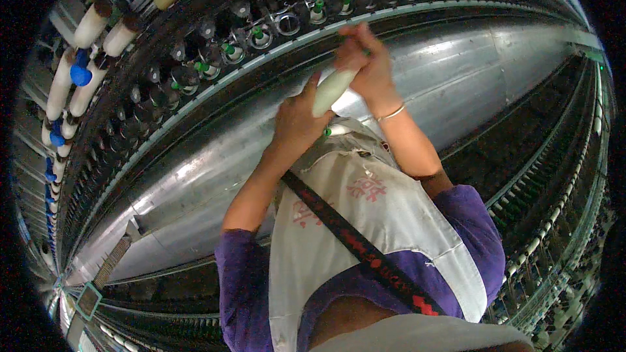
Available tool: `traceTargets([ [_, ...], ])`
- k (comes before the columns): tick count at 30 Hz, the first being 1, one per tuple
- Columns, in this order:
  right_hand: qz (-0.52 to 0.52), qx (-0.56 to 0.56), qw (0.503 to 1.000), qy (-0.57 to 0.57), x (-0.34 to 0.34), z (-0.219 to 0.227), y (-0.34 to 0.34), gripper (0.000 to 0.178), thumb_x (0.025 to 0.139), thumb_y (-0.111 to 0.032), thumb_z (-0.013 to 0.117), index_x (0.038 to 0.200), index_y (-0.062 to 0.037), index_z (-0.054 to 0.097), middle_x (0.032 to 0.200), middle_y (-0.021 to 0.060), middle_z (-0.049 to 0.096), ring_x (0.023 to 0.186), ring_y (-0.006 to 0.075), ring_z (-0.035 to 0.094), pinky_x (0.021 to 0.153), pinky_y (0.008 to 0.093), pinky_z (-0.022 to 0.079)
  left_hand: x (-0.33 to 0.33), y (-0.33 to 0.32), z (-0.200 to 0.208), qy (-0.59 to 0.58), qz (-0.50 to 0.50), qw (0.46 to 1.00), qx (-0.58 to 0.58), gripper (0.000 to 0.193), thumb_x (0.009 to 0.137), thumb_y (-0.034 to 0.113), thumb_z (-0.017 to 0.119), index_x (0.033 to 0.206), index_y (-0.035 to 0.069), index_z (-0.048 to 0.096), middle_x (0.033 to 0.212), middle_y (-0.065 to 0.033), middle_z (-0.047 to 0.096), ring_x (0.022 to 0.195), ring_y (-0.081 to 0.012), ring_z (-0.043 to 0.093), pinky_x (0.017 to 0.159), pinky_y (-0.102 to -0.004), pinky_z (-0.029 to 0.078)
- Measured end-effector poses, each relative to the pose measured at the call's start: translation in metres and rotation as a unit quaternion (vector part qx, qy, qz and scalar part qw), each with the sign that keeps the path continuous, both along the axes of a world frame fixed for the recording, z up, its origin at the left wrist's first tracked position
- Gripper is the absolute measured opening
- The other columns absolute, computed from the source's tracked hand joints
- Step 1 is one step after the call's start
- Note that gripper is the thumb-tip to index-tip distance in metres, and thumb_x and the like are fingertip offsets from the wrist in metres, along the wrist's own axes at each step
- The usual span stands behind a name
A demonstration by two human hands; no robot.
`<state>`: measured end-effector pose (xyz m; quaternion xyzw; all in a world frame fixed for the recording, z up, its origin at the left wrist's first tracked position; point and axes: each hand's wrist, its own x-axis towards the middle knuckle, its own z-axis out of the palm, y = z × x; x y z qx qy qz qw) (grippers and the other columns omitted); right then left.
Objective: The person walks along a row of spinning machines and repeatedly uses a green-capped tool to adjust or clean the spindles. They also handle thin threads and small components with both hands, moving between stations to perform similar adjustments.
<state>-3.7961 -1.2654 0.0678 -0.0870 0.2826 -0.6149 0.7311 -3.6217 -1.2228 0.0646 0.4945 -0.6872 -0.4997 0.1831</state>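
Note:
A pale, greenish-white yarn bobbin (334,90) is held at a slant before my body. My left hand (297,120) is closed around its lower end, the thumb lying along its side. At the upper end, my right hand (373,68) is curled over the bobbin; its fingers are blurred by motion and hide the tip. Below the hands, a white bobbin with a green end (331,131) lies at the top of my white apron (339,189). Beyond my hands, a row of green-tipped spindles (257,34) runs along the spinning frame.
A smooth metal cover (450,68) stretches across behind my hands. White roving bobbins (91,26) and blue knobs (81,76) hang at upper left. Another machine row with bobbins (535,244) stands on the right. A jointed hose (112,262) lies at lower left.

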Motion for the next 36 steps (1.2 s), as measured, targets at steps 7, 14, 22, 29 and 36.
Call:
traceTargets([
  [7,-0.154,-0.102,0.924,0.335,-0.054,-0.001,0.031,0.013,0.089,-0.014,0.062,0.08,-0.0066,0.061,0.055,-0.0052,0.048,0.047,0.0043,0.035,0.045,0.0207,0.028,0.037,0.014,0.002,-0.105,-0.01,0.991,-0.078,0.067,0.069,0.027,0.078,0.129,0.012,0.051,0.097,-0.0175,0.068,0.085,-0.0374,0.066,0.076,-0.0443,0.052],
  [14,-0.074,-0.156,0.71,0.683,-0.019,-0.007,0.067,0.005,0.078,-0.007,0.074,0.081,-0.0058,0.071,0.066,-0.0014,0.057,0.054,0.0073,0.047,0.048,0.0232,0.036,0.039,0.003,0.0,0.114,0.012,0.964,0.241,0.058,0.063,0.026,0.085,0.112,0.007,0.062,0.088,-0.0028,0.067,0.068,-0.0127,0.06,0.056,-0.0276,0.048],
  [22,-0.051,-0.157,0.718,0.676,0.011,0.0,0.066,0.017,0.073,0.0,0.075,0.088,-0.0081,0.074,0.088,0.0002,0.056,0.059,0.0043,0.041,0.049,0.0199,0.032,0.033,0.003,-0.001,0.153,0.035,0.955,0.253,0.049,0.067,0.022,0.084,0.108,0.006,0.062,0.087,-0.001,0.067,0.07,-0.0089,0.06,0.053,-0.0231,0.046],
  [29,-0.107,-0.162,0.7,0.687,0.019,-0.008,0.061,0.009,0.074,0.003,0.07,0.078,-0.0047,0.069,0.092,0.0012,0.058,0.062,0.0053,0.045,0.052,0.02,0.035,0.019,0.009,0.014,0.014,0.053,0.997,0.049,0.05,0.075,0.032,0.077,0.113,0.007,0.057,0.1,-0.0098,0.069,0.081,-0.0245,0.068,0.073,-0.0342,0.052],
  [36,-0.186,-0.065,0.964,0.177,-0.046,0.0,0.019,0.013,0.08,-0.001,0.056,0.091,-0.006,0.063,0.094,0.0054,0.061,0.064,0.0093,0.051,0.061,0.0209,0.043,0.025,0.013,-0.007,-0.084,0.107,0.987,-0.087,0.044,0.079,0.033,0.073,0.112,0.01,0.055,0.097,-0.0152,0.066,0.087,-0.0346,0.065,0.074,-0.0409,0.05],
])
